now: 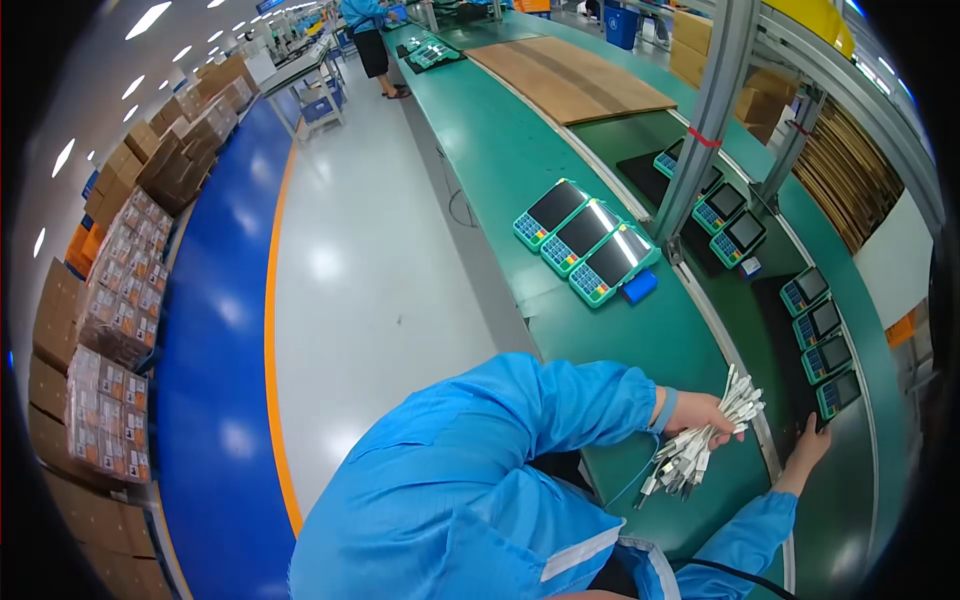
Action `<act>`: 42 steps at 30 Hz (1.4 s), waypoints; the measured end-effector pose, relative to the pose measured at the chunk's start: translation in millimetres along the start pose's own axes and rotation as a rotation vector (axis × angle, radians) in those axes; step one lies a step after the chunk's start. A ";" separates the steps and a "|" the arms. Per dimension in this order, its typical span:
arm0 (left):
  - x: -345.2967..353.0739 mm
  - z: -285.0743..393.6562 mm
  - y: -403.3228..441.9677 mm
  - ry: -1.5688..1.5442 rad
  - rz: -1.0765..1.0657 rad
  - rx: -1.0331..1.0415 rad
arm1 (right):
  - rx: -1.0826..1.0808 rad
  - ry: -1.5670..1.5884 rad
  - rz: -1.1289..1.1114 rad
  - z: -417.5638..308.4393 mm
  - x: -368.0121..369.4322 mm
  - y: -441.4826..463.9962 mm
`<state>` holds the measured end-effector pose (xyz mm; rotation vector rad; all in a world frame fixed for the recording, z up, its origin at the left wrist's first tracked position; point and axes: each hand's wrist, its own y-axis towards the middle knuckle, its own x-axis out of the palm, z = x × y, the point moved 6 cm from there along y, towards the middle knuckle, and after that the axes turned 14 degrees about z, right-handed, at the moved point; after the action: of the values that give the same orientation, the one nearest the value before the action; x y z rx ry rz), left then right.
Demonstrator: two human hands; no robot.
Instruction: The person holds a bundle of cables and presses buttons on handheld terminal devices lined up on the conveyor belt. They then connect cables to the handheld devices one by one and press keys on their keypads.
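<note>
My left hand (pixel 702 414) is closed around a thick bundle of white cables (pixel 690 452), their pale connectors fanning out at both ends. A blue band with a cord circles that wrist. Farther right, my right hand (pixel 803 455) reaches over the dark green belt, its fingers closed at the near end of a black mat (pixel 772 305). The nearest card payment terminal (pixel 838 394), green-framed with a dark screen, lies just beyond those fingertips. Several similar terminals are lined up on that mat. Three larger terminals (pixel 586 240) sit side by side on the green bench, with a blue block (pixel 640 287) beside them.
A metal post (pixel 708 130) rises between bench and belt. More terminals (pixel 720 205) rest on another mat behind it. A brown board (pixel 570 78) covers part of the far bench. At far left stand stacked cartons (pixel 110 410). A person (pixel 368 40) stands at the bench's far end.
</note>
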<state>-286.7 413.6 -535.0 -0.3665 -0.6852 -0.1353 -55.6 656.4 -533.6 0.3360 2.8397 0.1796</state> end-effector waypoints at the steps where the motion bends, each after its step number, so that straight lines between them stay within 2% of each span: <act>1: 0.3 -0.4 0.3 0.021 -0.003 -0.010 | -0.035 -0.019 0.019 -3.8 -0.3 -2.8; 4: 0.1 2.5 2.1 0.065 -0.026 0.000 | -0.035 -0.047 0.001 -14.0 -1.5 -18.2; 6: -0.7 1.7 3.2 0.066 -0.045 -0.021 | -0.015 0.162 0.025 -21.3 -3.0 -27.8; 7: 0.5 3.8 -1.1 0.052 -0.056 -0.020 | 0.011 0.131 -0.089 -20.6 -5.9 -28.1; 9: -1.4 8.0 -11.3 0.020 -0.088 -0.021 | 0.051 0.153 -0.104 -21.5 -14.8 -33.8; 13: -15.4 19.8 -21.5 0.045 -0.205 -0.002 | 0.215 -0.009 -0.257 3.3 -41.3 -17.0; 14: -15.7 22.1 -22.2 0.045 -0.235 0.013 | 0.231 -0.027 -0.232 11.4 -49.0 -4.3; 16: -13.4 27.7 -25.8 0.064 -0.171 -0.074 | 0.121 -0.004 -0.230 15.4 -50.5 24.4; 18: -11.3 24.2 -18.5 0.093 -0.174 -0.107 | -0.162 -0.204 -0.288 -12.7 -31.3 28.3; 19: -11.1 21.9 -16.0 0.060 -0.193 -0.128 | -0.136 -0.195 -0.326 -4.3 -27.8 35.2; 20: -14.3 14.1 -9.7 0.052 -0.184 -0.147 | 0.000 -0.114 -0.356 -4.1 -18.6 33.0; 22: -11.4 14.1 -6.2 0.091 -0.169 -0.176 | -0.153 -0.065 -0.366 -4.6 3.7 36.8; 24: -6.4 17.7 -3.8 0.110 -0.164 -0.188 | -0.325 -0.250 -0.368 -21.4 15.0 38.1; 27: -4.8 16.7 -4.3 0.078 -0.139 -0.247 | -0.401 -0.351 -0.325 -40.9 28.6 43.2; 29: -6.8 7.5 0.1 0.068 -0.194 -0.275 | -0.487 -0.444 -0.309 -49.7 39.3 46.7; 32: -8.6 2.4 1.2 0.136 -0.167 -0.236 | -0.323 -0.194 -0.424 -33.8 65.0 54.3; 33: -5.5 7.9 -0.3 0.095 -0.216 -0.163 | -0.252 -0.119 -0.471 -29.3 78.3 54.9; 34: -4.2 9.9 2.9 0.156 -0.267 -0.066 | -0.288 -0.151 -0.482 -24.5 87.2 59.9; 36: -5.9 12.4 -1.3 0.048 -0.241 -0.147 | -0.412 -0.323 -0.458 -31.4 109.6 58.2; 38: -3.8 6.5 1.9 0.025 -0.235 -0.170 | -0.397 -0.311 -0.463 -14.1 119.5 66.1; 40: 1.6 10.9 -4.8 0.004 -0.212 -0.179 | -0.484 -0.782 -0.319 -34.5 116.0 45.0; 42: 0.3 12.8 -6.3 -0.020 -0.236 -0.165 | -0.527 -0.980 -0.039 -82.0 118.4 9.2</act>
<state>-295.6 412.5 -523.8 -0.4449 -0.7376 -0.4143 -187.8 686.9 -484.3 0.1736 1.7497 0.5599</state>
